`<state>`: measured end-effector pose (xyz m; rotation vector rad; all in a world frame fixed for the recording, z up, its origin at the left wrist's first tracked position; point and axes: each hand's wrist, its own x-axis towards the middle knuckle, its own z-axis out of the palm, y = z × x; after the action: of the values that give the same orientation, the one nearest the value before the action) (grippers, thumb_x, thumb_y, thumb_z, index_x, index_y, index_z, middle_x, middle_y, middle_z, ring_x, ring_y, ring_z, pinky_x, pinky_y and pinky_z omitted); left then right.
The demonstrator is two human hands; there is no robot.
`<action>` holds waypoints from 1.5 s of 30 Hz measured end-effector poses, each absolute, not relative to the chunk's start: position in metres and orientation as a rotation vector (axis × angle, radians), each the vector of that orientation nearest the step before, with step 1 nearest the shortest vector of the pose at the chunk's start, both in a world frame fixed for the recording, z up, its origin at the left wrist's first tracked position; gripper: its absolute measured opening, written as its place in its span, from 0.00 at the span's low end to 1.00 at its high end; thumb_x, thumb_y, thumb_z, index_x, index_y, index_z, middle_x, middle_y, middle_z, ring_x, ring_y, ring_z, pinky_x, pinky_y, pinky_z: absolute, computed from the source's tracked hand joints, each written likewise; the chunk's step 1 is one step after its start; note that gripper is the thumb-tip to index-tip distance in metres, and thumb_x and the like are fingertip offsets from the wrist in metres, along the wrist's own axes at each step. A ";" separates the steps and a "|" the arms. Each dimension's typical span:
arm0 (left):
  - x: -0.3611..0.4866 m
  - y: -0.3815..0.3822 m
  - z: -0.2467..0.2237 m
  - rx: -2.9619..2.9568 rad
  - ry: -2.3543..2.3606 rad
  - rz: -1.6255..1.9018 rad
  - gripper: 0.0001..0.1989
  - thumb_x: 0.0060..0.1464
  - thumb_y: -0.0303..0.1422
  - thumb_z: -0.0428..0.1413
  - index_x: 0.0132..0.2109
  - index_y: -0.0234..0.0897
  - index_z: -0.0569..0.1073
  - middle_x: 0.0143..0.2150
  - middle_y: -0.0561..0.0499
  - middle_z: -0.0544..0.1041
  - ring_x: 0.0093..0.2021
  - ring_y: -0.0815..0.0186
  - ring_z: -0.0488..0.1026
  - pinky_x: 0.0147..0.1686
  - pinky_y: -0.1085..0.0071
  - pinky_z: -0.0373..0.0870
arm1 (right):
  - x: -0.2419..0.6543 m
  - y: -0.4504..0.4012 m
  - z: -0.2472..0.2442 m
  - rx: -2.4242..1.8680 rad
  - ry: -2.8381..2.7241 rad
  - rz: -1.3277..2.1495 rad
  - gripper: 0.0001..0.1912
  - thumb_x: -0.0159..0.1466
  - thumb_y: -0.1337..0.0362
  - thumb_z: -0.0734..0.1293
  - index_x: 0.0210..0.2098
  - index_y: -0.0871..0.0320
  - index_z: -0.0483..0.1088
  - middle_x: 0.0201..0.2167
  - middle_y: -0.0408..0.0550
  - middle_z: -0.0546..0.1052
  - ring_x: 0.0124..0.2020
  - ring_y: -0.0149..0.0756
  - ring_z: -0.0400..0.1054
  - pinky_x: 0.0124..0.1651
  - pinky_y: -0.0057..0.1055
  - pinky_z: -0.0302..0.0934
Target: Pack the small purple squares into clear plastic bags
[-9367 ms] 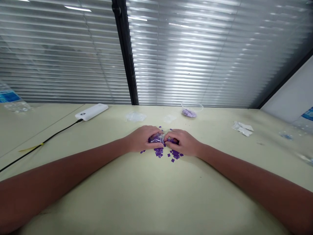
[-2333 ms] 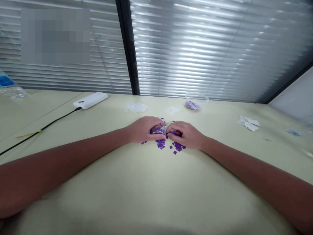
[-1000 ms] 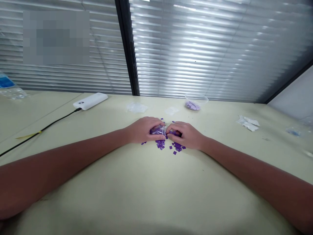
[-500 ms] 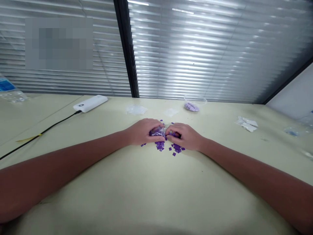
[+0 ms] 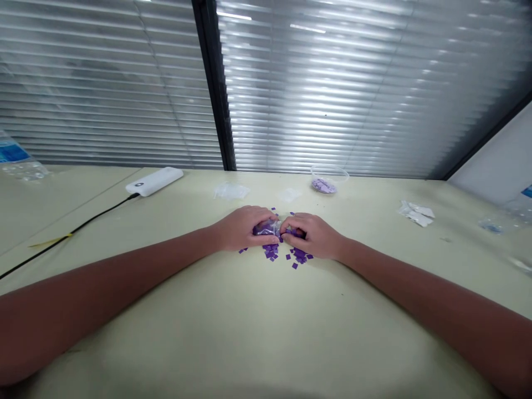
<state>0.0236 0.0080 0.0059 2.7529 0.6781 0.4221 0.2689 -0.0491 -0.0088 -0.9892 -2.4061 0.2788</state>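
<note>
My left hand (image 5: 239, 228) is closed around a small clear plastic bag (image 5: 267, 228) that has purple pieces in it. Thumb and fingers press it from both sides, close to the table. At the bag's right end is my right hand (image 5: 318, 235), its fingers curled over purple square pieces and its fingertips against the bag's edge. What lies deep inside that curl is partly hidden. Loose purple squares (image 5: 300, 255) are scattered on the table in front of the hands, and a few more lie just behind them.
Behind the hands stands a clear round tub (image 5: 324, 185) with pale purple pieces. Flat clear plastic bags (image 5: 231, 191) lie left of it. A white power bank (image 5: 154, 181) with a black cable (image 5: 97, 213) is farther left. Torn white packaging (image 5: 416, 213) and plastic bottles are at the sides.
The whole scene sits slightly lower in the picture, as the camera has tilted a little. Both hands keep nearly the same grip and place at the bag.
</note>
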 end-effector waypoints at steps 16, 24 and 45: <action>0.021 0.006 0.006 2.746 0.701 0.437 0.26 0.62 0.56 0.55 0.54 0.41 0.75 0.46 0.48 0.79 0.44 0.58 0.74 0.43 0.66 0.65 | 0.269 -0.047 -0.013 -0.989 -2.408 0.265 0.03 0.69 0.65 0.67 0.42 0.54 0.74 0.33 0.42 0.77 0.34 0.33 0.68 0.40 0.30 0.58; 0.021 0.007 0.007 2.743 0.696 0.440 0.26 0.62 0.57 0.55 0.54 0.42 0.75 0.45 0.48 0.79 0.44 0.58 0.74 0.43 0.66 0.65 | 0.268 -0.046 -0.013 -1.001 -2.413 0.246 0.03 0.69 0.65 0.68 0.42 0.54 0.73 0.32 0.43 0.77 0.34 0.34 0.68 0.39 0.29 0.57; 0.020 0.008 0.006 2.735 0.703 0.437 0.25 0.62 0.56 0.55 0.53 0.42 0.75 0.45 0.48 0.79 0.43 0.58 0.74 0.42 0.66 0.66 | 0.266 -0.046 -0.012 -1.012 -2.408 0.251 0.03 0.69 0.65 0.67 0.42 0.54 0.73 0.34 0.43 0.78 0.34 0.34 0.68 0.40 0.30 0.58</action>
<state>0.0199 0.0078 0.0060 2.7351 0.7032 0.4368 0.2664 -0.0463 -0.0125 -1.0123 -2.4083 0.2509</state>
